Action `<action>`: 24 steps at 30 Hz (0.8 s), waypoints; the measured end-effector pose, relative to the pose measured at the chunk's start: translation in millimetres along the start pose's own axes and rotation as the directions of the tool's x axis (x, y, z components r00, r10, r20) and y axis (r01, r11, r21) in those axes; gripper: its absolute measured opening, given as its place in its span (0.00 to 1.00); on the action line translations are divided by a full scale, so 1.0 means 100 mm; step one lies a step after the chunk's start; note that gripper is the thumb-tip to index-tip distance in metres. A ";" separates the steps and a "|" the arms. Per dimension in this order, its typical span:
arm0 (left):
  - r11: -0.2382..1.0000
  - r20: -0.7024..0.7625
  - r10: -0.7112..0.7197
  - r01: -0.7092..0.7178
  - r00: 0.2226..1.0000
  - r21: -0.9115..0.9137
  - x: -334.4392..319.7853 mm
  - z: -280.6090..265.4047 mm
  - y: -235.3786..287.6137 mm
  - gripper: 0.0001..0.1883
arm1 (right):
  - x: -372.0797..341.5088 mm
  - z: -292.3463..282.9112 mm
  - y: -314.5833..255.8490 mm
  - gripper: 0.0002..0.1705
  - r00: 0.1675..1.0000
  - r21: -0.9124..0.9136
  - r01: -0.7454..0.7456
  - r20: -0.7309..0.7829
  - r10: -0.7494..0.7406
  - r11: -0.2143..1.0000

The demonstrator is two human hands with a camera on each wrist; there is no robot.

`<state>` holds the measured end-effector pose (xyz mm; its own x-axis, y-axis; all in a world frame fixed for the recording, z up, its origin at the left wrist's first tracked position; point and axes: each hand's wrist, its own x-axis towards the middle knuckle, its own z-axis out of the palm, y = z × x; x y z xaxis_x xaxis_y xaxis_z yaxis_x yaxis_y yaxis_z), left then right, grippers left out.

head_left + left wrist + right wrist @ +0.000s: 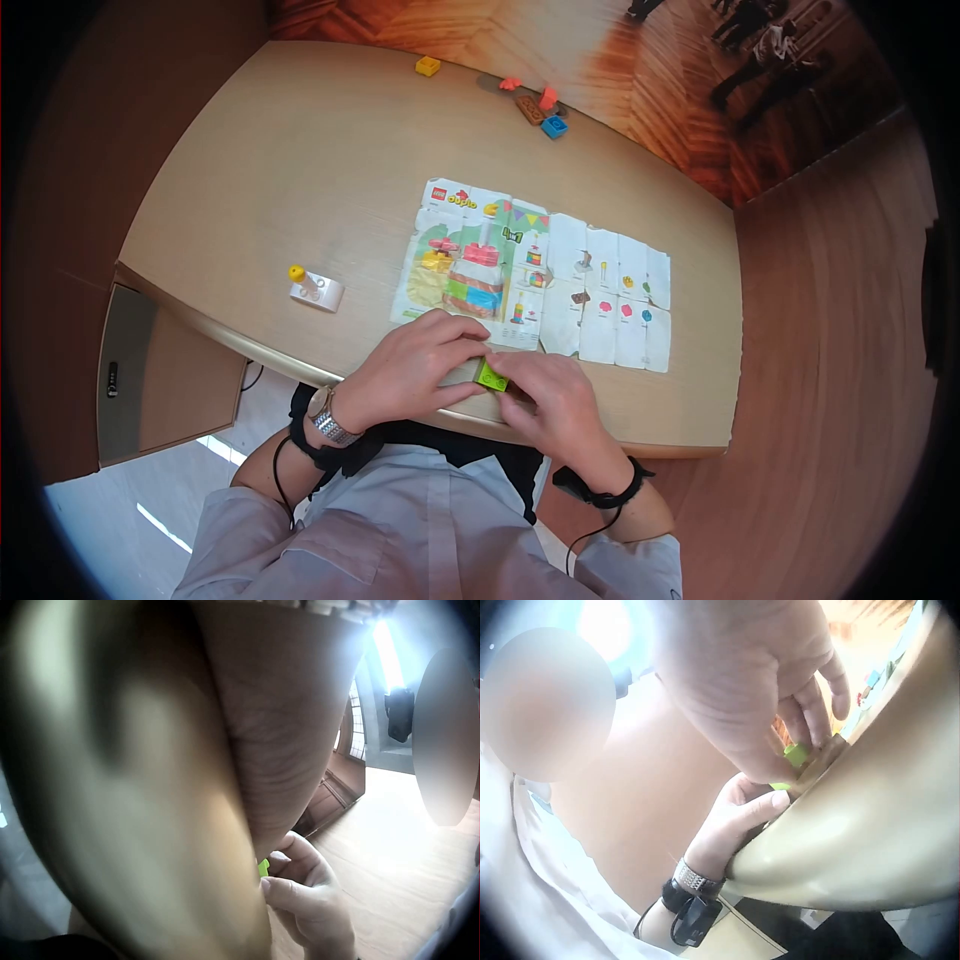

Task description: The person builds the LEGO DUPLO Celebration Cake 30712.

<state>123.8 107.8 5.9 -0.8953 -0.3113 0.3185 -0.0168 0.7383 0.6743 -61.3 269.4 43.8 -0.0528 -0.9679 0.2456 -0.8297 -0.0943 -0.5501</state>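
Observation:
At the near edge of the table, both hands meet around a lime green toy brick (491, 376). My right hand (550, 392) pinches it from the right, fingers over its top and thumb at the near side. From the left, the curled fingers and thumb of my left hand (412, 362) close on its other side, hiding that end. Only a small green part of the brick (263, 868) shows in the left wrist view. In the right wrist view the brick (796, 754) peeks out between the fingers.
Just beyond the hands lies an unfolded picture instruction sheet (555, 345). To the left is a white brick (322, 293) bearing a yellow-topped piece (297, 272). Along the far edge sit a yellow brick (428, 66), a brown brick (530, 110), a blue brick (554, 127) and coral pieces (548, 97).

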 end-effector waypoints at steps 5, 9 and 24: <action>1.000 0.005 -0.004 0.004 1.000 0.011 0.00 -0.01 0.02 0.22 | -0.03 0.03 0.05 0.24 1.000 0.035 0.013 0.008 -0.013 0.999; 1.000 -0.007 0.020 -0.020 1.000 0.024 -0.01 0.02 -0.02 0.23 | -0.03 -0.11 0.08 0.26 0.995 0.164 -0.055 0.091 0.041 0.985; 1.000 0.006 -0.012 0.012 1.000 -0.021 0.01 -0.01 -0.01 0.19 | 1.53 -0.63 1.44 0.41 0.946 -0.040 -0.319 -0.073 0.316 0.947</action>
<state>123.0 106.5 6.3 -0.8978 -0.3165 0.3063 -0.0184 0.7218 0.6919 -224.3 122.5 52.2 -0.3530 -0.9283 0.1170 -0.7909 0.2292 -0.5673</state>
